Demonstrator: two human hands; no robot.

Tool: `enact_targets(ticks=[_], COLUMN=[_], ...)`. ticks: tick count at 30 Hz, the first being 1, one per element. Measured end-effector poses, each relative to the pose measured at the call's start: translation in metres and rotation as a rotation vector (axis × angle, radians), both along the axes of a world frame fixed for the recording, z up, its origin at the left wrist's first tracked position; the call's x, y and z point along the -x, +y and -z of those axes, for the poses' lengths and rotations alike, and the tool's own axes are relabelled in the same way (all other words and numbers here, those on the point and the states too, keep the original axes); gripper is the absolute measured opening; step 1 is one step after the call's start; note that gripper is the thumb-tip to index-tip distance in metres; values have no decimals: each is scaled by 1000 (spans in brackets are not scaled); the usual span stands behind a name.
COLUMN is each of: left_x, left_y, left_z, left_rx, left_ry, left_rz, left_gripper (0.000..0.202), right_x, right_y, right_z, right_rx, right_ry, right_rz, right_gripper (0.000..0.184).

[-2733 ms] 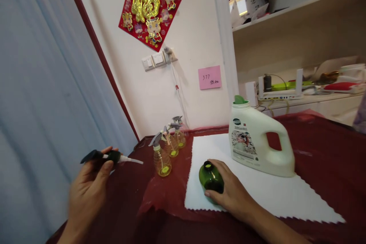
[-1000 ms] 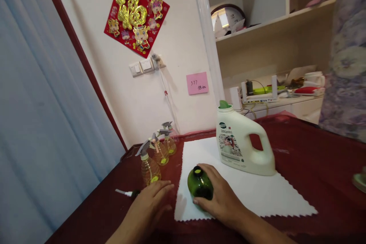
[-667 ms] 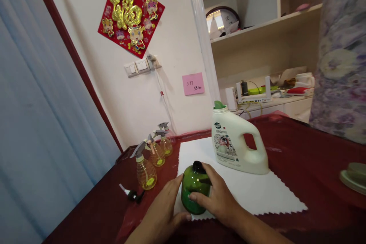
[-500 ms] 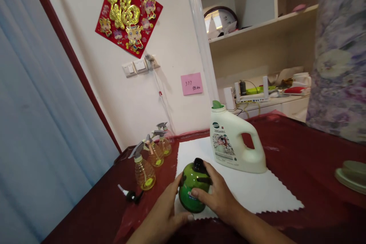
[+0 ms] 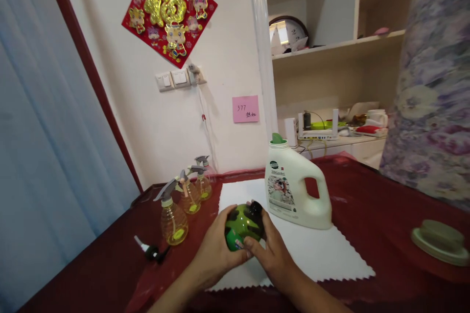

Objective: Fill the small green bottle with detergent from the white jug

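Between both hands I hold a round green bottle [image 5: 243, 222] with a black neck, tilted so that the neck leans away to the right. My left hand [image 5: 216, 249] wraps its left side and lower front, thumb across the front. My right hand [image 5: 270, 249] grips the right side, with the thumb on the front; its other fingers are partly hidden behind the bottle. Just beyond stands a large pale green detergent jug [image 5: 297, 188] with a handle and a green spout in its top. A black pump head [image 5: 152, 253] with a white tube lies on the table to the left.
Several clear spray bottles [image 5: 174, 222] with grey triggers stand at the left. A white scallop-edged cloth [image 5: 330, 254] lies under the jug on the dark red tablecloth [image 5: 370, 195]. A pale green lid [image 5: 438, 242] sits at the far right. Behind is a wall shelf [image 5: 338, 49].
The green bottle has tipped further away to the right, and my left hand has closed round its front. My view has shifted slightly.
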State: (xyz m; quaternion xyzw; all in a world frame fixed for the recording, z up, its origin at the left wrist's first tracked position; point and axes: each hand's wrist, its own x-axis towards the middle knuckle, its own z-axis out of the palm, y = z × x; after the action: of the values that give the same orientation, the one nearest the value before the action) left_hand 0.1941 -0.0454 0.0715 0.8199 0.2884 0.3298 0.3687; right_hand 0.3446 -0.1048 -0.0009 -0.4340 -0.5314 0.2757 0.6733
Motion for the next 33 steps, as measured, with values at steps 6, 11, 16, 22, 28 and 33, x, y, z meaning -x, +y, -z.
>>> enact_targets(ticks=[6, 11, 16, 22, 28, 33], left_x=[-20, -32, -36, -56, -82, -98], left_y=[26, 44, 70, 85, 93, 100], left_z=[-8, 0, -7, -15, -3, 13], left_rx=[-55, 101, 231, 287, 271, 214], left_ry=[-7, -178, -419, -566, -602, -582], left_rz=[-6, 96, 55, 27, -79, -186], left_gripper=[86, 86, 82, 73, 74, 83], right_x=[-1, -8, -4, 4, 8, 6], right_y=[2, 8, 6, 4, 3, -2], right_z=[-3, 2, 9, 11, 15, 11], right_rx=[-1, 37, 137, 184, 182, 135], right_ry=[183, 195, 132, 5, -39, -70], right_rz=[27, 62, 26, 68, 127, 156], right_gripper=[71, 70, 67, 55, 56, 49])
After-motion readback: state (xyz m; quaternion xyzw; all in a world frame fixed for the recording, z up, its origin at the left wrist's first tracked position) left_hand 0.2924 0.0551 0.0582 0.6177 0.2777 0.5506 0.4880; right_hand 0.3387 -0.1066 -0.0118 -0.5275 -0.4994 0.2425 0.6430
